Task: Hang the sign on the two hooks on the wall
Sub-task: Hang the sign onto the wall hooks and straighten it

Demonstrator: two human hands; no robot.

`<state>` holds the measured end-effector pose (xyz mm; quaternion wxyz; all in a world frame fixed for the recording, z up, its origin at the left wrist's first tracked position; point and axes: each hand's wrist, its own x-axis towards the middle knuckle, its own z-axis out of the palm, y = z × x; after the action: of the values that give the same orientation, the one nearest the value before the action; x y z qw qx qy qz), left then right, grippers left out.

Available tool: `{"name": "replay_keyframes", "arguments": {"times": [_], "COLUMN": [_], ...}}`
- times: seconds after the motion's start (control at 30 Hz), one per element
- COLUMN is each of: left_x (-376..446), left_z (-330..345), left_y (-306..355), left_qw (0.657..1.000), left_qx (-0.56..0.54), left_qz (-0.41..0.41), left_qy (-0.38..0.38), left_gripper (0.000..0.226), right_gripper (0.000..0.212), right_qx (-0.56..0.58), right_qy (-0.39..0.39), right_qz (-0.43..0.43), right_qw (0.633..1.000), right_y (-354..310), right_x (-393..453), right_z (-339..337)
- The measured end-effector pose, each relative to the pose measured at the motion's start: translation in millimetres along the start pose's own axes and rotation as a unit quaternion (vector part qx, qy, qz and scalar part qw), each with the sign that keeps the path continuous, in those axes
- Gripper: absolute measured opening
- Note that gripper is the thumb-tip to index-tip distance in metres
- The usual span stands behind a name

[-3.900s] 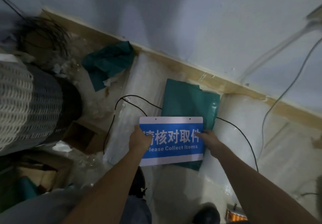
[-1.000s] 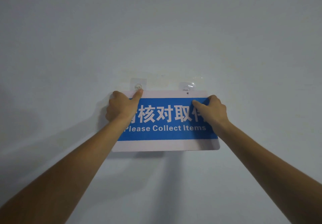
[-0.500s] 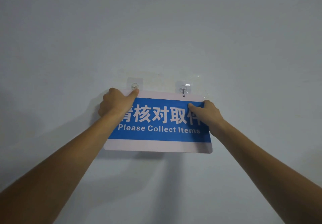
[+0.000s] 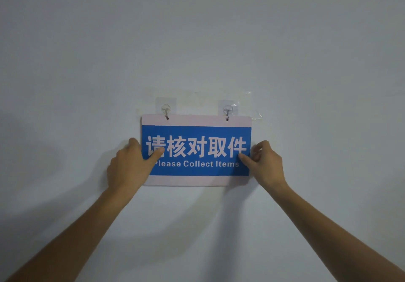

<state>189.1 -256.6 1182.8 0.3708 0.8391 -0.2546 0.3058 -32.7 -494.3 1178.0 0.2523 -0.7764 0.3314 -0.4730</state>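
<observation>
A blue and white sign (image 4: 197,141) reading "Please Collect Items" hangs level on the pale wall. Its two top holes sit over the left hook (image 4: 166,111) and the right hook (image 4: 228,112), both on clear adhesive pads. My left hand (image 4: 129,167) grips the sign's left edge at mid height, thumb on the front face. My right hand (image 4: 265,165) pinches the right edge at the same height, thumb on the front.
A plain pale wall (image 4: 197,40) fills the view. A strip of clear tape (image 4: 252,106) is stuck to the wall beside the right hook.
The sign went from tilted with its top edge just below the hooks to level with both holes on the hooks. Both hands slid down from the top corners to the side edges.
</observation>
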Motion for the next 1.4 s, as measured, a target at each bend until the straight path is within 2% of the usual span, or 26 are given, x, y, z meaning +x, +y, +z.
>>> {"name": "replay_keyframes", "arguments": {"times": [0.2, 0.4, 0.67, 0.77, 1.03, 1.23, 1.4], "left_x": [-13.4, -19.1, -24.7, -22.4, -19.9, -20.1, -21.4], "left_z": [17.9, 17.8, 11.2, 13.4, 24.3, 27.8, 31.5], "left_y": [-17.2, -11.4, -15.1, -16.6, -19.8, -19.9, -24.5], "left_qw": [0.998, 0.997, 0.998, 0.998, 0.998, 0.998, 0.997], "left_qx": [-0.048, -0.063, -0.055, -0.058, -0.06, -0.066, -0.063], "left_qz": [-0.01, 0.002, 0.015, 0.018, 0.021, 0.019, 0.016], "left_qy": [-0.045, -0.045, -0.028, -0.03, -0.013, -0.014, -0.035], "left_gripper": [0.056, 0.047, 0.046, 0.046, 0.051, 0.053, 0.05], "right_gripper": [0.047, 0.044, 0.043, 0.049, 0.052, 0.044, 0.041], "right_qx": [-0.017, 0.082, 0.039, 0.016, -0.093, -0.108, -0.072], "right_qy": [-0.009, 0.035, 0.054, 0.069, 0.051, 0.026, -0.008], "right_qz": [-0.026, 0.02, 0.021, 0.014, -0.023, -0.056, -0.067], "right_qw": [0.999, 0.996, 0.998, 0.997, 0.994, 0.992, 0.995], "right_y": [-3.1, -11.9, -12.9, -12.2, -5.7, 9.2, 10.7], "right_x": [-2.9, -13.1, -19.8, -21.2, -16.3, -12.8, -16.0], "right_z": [9.9, 20.0, 31.8, 35.2, 27.4, 25.6, 22.0]}}
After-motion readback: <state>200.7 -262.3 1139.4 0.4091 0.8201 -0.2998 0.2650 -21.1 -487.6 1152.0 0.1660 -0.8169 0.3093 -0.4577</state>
